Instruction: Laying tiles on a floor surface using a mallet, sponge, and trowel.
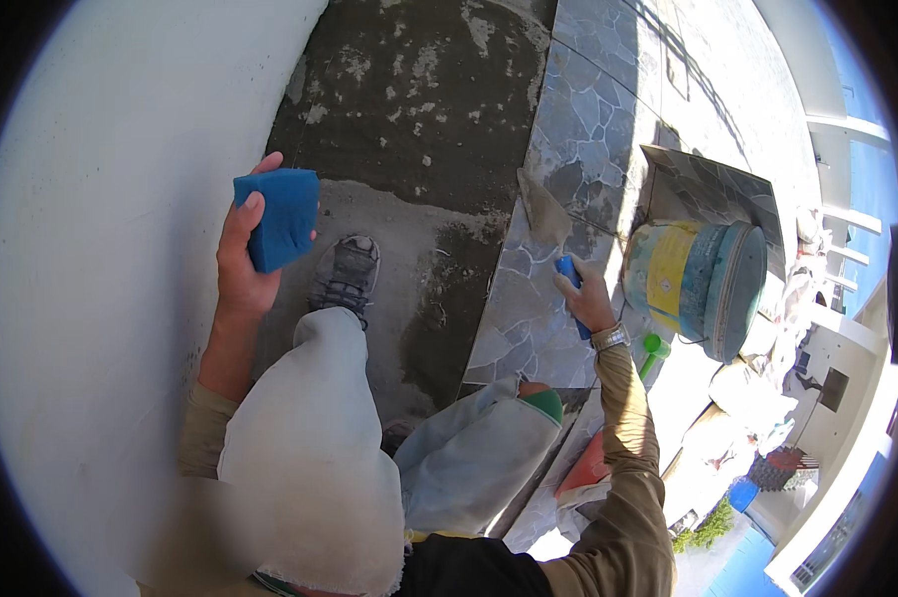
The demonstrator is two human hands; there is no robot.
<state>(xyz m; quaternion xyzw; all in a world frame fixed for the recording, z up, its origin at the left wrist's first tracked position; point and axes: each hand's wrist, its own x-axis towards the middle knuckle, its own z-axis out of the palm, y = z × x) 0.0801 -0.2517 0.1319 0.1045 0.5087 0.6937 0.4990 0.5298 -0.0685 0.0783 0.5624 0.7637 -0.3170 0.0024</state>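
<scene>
My left hand [245,244] is closed round a blue sponge block [288,214], held up beside the white wall. On the other side, my right hand [590,296] grips the blue handle of a trowel [544,211]. Its grey pointed blade lies over the stone-patterned tiles [514,343], aimed away from me; I cannot tell whether it touches them. Just right of that hand, a blue-green bucket [713,284] with a yellow label appears tipped in this bent view. Its inside is hidden.
The white wall [121,249] runs along my left. Dark, rough mortar floor [409,109] lies between wall and tiles, with my shoe [348,269] on its greyer part. A large tile [718,189] stands behind the bucket. A bright green tool [655,348] is near my right wrist.
</scene>
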